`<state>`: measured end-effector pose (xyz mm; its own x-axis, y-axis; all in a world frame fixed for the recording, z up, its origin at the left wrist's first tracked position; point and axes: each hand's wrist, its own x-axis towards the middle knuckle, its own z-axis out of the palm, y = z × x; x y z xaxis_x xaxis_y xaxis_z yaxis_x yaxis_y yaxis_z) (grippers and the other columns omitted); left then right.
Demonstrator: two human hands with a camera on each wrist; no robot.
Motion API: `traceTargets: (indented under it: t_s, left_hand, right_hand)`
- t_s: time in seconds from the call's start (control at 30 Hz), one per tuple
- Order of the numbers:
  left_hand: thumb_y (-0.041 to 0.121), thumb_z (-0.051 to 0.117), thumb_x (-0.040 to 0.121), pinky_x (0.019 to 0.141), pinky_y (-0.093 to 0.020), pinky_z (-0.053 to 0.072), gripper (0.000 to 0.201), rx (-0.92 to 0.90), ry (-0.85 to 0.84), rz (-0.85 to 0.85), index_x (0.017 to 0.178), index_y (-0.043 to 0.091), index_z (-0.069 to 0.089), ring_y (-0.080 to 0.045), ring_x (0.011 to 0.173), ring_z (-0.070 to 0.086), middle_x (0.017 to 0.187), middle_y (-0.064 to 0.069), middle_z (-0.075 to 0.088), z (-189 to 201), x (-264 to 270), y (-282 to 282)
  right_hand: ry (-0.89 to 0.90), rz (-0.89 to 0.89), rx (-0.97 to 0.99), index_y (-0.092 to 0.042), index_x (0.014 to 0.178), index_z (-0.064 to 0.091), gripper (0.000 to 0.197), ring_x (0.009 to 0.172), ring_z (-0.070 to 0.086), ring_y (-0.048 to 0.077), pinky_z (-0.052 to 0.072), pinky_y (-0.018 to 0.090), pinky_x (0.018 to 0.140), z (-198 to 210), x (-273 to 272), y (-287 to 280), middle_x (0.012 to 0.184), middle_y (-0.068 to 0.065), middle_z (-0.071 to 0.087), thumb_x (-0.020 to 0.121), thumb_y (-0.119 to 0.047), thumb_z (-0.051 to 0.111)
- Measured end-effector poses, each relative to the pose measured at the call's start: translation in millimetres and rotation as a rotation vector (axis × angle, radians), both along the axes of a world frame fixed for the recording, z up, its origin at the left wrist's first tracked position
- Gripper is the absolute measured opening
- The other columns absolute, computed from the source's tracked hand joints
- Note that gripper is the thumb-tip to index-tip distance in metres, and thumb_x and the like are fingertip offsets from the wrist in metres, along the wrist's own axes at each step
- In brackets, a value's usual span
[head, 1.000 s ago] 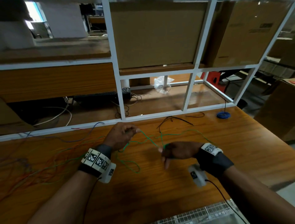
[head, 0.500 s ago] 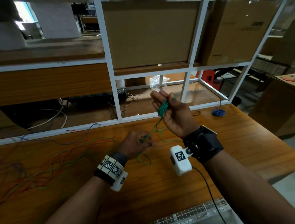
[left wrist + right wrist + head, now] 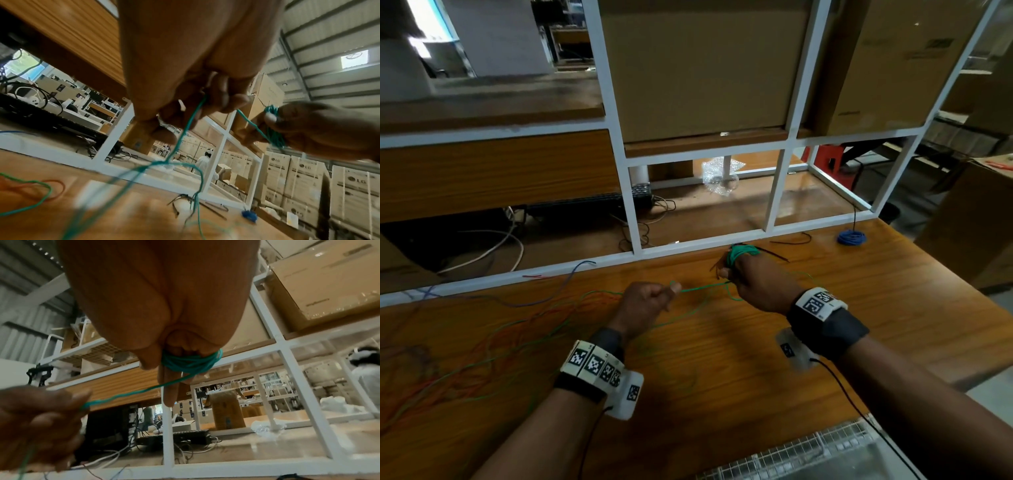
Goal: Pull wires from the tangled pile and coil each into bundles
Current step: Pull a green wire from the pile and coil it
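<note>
A green wire point(image 3: 702, 288) runs taut between my two hands above the wooden table point(image 3: 893, 308). My left hand point(image 3: 650, 301) pinches it in a fist; the wire point(image 3: 191, 120) drops from those fingers in the left wrist view. My right hand point(image 3: 750, 274) has several turns of the green wire wound round its fingers as a coil point(image 3: 739, 255), plain in the right wrist view as a green coil point(image 3: 191, 363). The tangled pile point(image 3: 465, 349) of orange, green and blue wires lies at the table's left.
A finished blue bundle point(image 3: 852, 237) lies at the table's back right. Loose black wires point(image 3: 787, 242) lie near the white shelf frame point(image 3: 637, 205). Cardboard boxes point(image 3: 698, 65) fill the shelves behind. A wire mesh tray point(image 3: 808, 452) sits at the near edge.
My right hand has come down from its raised, palm-up position to just above the table with the coil still on it. My left hand has shifted slightly left, drawing the wire taut.
</note>
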<state>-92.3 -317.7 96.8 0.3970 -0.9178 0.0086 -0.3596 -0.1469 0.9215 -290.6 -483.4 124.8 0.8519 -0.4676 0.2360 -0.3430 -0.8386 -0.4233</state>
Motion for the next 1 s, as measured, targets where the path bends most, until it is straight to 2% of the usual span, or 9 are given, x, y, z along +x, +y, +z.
traceTargets:
  t_s: [0.07,0.2,0.3,0.43,0.5,0.6,0.73,0.87,1.0]
  left_hand:
    - [0.043,0.064,0.093,0.059,-0.027,0.042,0.046,-0.033,0.051,0.057,0.063,0.007,0.066,-0.01,0.044,0.041,0.049,0.0,0.047,6.7,4.1,-0.6]
    - [0.032,0.063,0.096,0.045,-0.02,0.035,0.037,-0.104,0.088,0.049,0.073,0.005,0.072,-0.003,0.039,0.038,0.044,-0.003,0.046,20.5,4.1,0.6]
    - [0.027,0.059,0.099,0.058,-0.008,0.04,0.033,-0.147,-0.077,0.052,0.075,0.01,0.075,0.01,0.06,0.057,0.06,0.009,0.063,15.2,0.6,-5.5]
    - [0.025,0.055,0.101,0.061,-0.022,0.044,0.033,-0.174,-0.027,-0.021,0.074,0.01,0.067,-0.003,0.06,0.057,0.065,0.006,0.063,-0.5,-15.4,-7.6]
    - [0.015,0.051,0.103,0.06,-0.022,0.047,0.029,-0.23,0.054,-0.02,0.078,0.011,0.066,-0.005,0.061,0.06,0.067,0.002,0.064,-2.1,-26.9,-9.5]
    - [0.028,0.055,0.101,0.065,-0.029,0.052,0.023,-0.313,0.046,0.056,0.087,0.024,0.073,-0.014,0.074,0.066,0.078,0.004,0.069,-4.9,-30.9,-15.1]
    - [0.025,0.07,0.093,0.066,-0.03,0.056,0.009,-0.341,-0.021,0.174,0.089,0.022,0.077,-0.012,0.079,0.069,0.088,0.007,0.074,-1.6,-31.0,-18.1]
    - [0.027,0.081,0.082,0.066,-0.022,0.056,0.01,-0.329,-0.08,0.195,0.087,0.019,0.079,-0.006,0.077,0.069,0.083,0.008,0.075,5.5,-32.1,-18.5]
    - [0.017,0.081,0.08,0.072,-0.025,0.059,0.014,-0.213,-0.172,0.125,0.094,0.017,0.078,-0.006,0.08,0.069,0.086,0.006,0.075,6.0,-34.6,-21.8]
  right_hand:
    - [0.057,0.002,-0.04,-0.013,0.099,0.066,0.009,0.097,0.061,0.027,0.038,0.023,0.081,-1.1,-4.5,-1.5,0.098,0.0,0.062,0.102,-0.015,0.058]
    - [0.106,0.095,0.045,-0.016,0.084,0.071,0.02,0.093,0.064,0.02,0.052,0.031,0.086,-9.5,-6.9,0.8,0.098,0.002,0.069,0.101,-0.019,0.06]
    - [0.082,0.117,0.153,-0.017,0.071,0.074,0.041,0.083,0.063,0.007,0.046,0.015,0.075,-5.0,-3.7,15.3,0.092,-0.006,0.07,0.105,-0.033,0.058]
    - [0.006,0.03,0.247,-0.017,0.073,0.076,0.042,0.059,0.061,0.009,0.048,0.032,0.061,-1.6,6.8,22.9,0.066,-0.003,0.068,0.104,-0.038,0.058]
    - [-0.026,0.056,0.395,-0.014,0.078,0.079,0.047,0.045,0.05,0.007,0.039,0.024,0.051,2.8,10.6,30.4,0.053,-0.005,0.06,0.107,-0.042,0.053]
    - [-0.083,0.139,0.598,-0.013,0.081,0.077,0.037,0.05,0.053,0.005,0.039,0.018,0.056,8.3,9.1,37.1,0.062,-0.002,0.069,0.107,-0.03,0.057]
    - [-0.104,0.05,0.614,-0.016,0.079,0.077,0.03,0.079,0.066,0.047,0.055,0.05,0.073,-1.2,10.1,28.6,0.08,0.013,0.076,0.1,-0.033,0.065]
    - [-0.125,-0.095,0.44,-0.014,0.078,0.079,0.018,0.067,0.07,0.009,0.057,0.032,0.065,-8.5,12.6,24.1,0.074,-0.001,0.078,0.093,-0.013,0.07]
    - [-0.162,-0.211,0.269,-0.015,0.072,0.078,0.015,0.067,0.071,0.014,0.058,0.035,0.063,-17.4,17.3,23.3,0.071,0.001,0.075,0.083,-0.013,0.069]
